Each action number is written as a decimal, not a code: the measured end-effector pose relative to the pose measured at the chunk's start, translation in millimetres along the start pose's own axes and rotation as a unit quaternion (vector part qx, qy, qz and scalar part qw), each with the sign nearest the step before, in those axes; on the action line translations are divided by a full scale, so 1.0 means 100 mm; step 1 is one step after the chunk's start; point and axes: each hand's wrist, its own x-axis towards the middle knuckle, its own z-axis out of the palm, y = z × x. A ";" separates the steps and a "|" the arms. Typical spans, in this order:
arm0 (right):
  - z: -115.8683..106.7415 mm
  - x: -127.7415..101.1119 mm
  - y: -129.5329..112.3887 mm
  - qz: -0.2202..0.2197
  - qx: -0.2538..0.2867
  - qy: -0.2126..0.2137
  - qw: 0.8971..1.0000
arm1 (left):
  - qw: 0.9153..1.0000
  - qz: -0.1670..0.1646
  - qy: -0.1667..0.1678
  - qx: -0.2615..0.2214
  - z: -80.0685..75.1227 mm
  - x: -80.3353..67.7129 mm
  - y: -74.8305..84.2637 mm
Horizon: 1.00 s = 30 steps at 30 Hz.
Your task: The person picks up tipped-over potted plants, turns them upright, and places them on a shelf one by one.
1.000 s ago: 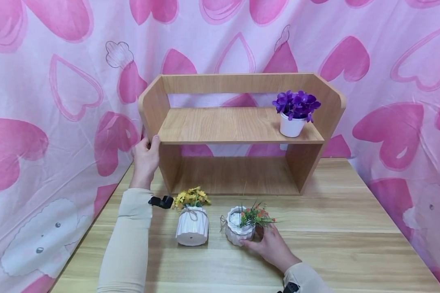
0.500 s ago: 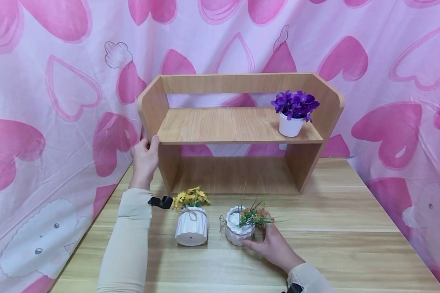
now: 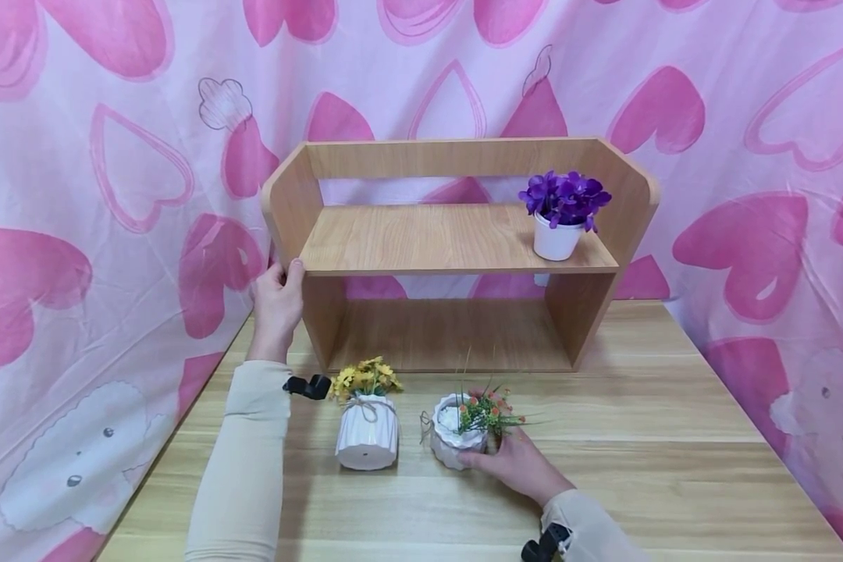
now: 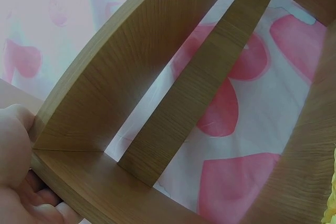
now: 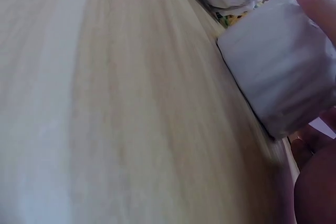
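Observation:
A wooden shelf unit (image 3: 457,242) stands at the back of the table. My left hand (image 3: 278,300) grips its left side panel (image 4: 126,72), thumb on the front edge. My right hand (image 3: 509,460) holds a white ribbed pot with orange-red flowers (image 3: 460,433) from its right side, fingers wrapped round the pot (image 5: 283,72). A second white pot with yellow flowers (image 3: 368,425) stands just left of it on the table. A white pot of purple flowers (image 3: 562,218) sits on the right end of the upper shelf.
The wooden table (image 3: 674,437) stretches out to the right of the pots. A pink heart-print curtain (image 3: 77,234) hangs close behind the shelf and along both sides. The shelf's lower compartment (image 3: 449,332) holds nothing.
My right hand has closed further round the orange-flower pot, which has shifted slightly and tilted. The left hand stays on the shelf's side.

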 end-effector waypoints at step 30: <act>0.18 0.01 -0.12 -0.003 -0.036 0.067 0.997 | 1.000 0.024 0.018 -0.001 0.04 0.02 -0.03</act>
